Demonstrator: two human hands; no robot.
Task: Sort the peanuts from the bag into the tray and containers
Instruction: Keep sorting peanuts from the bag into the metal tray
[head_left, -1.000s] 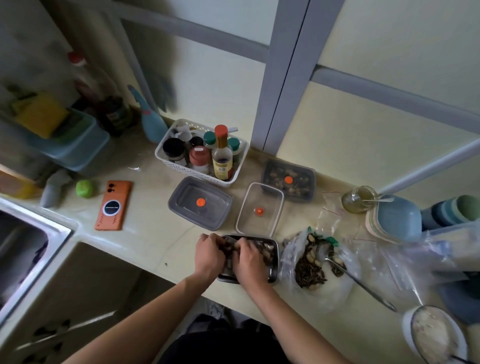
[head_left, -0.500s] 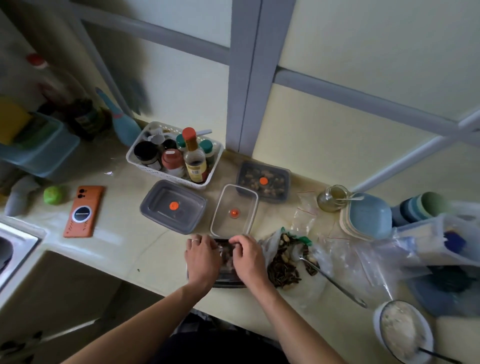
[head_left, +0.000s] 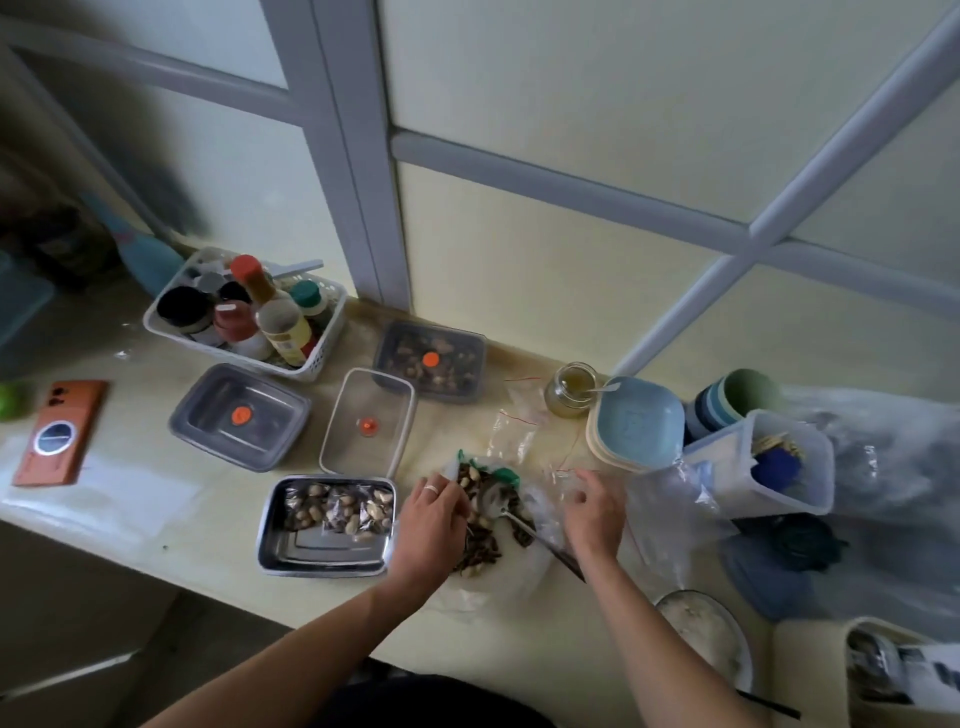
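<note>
A steel tray (head_left: 291, 551) sits at the counter's front edge, with peanuts (head_left: 343, 506) piled in its far half. To its right lies an open clear plastic bag (head_left: 519, 577) holding peanuts and dark scraps, with a metal spoon (head_left: 501, 506) resting in it. My left hand (head_left: 431, 519), wearing a ring, reaches into the bag's left side with its fingers curled down into the pile and the fingertips hidden. My right hand (head_left: 595, 512) rests at the bag's right edge, fingers loosely bent on the plastic. Behind stand a grey lidded container (head_left: 239, 415), a clear lid (head_left: 369, 423) and a grey container of peanuts (head_left: 430, 361).
A white basket of bottles (head_left: 244, 317) stands at the back left, and an orange phone (head_left: 60, 431) lies far left. A glass jar (head_left: 571, 389), stacked blue bowls (head_left: 636, 421), cups, a clear tub (head_left: 763, 462) and loose plastic crowd the right. A white bowl (head_left: 706, 639) sits front right.
Both hands left the steel tray and moved right to the bag. The camera view swung right.
</note>
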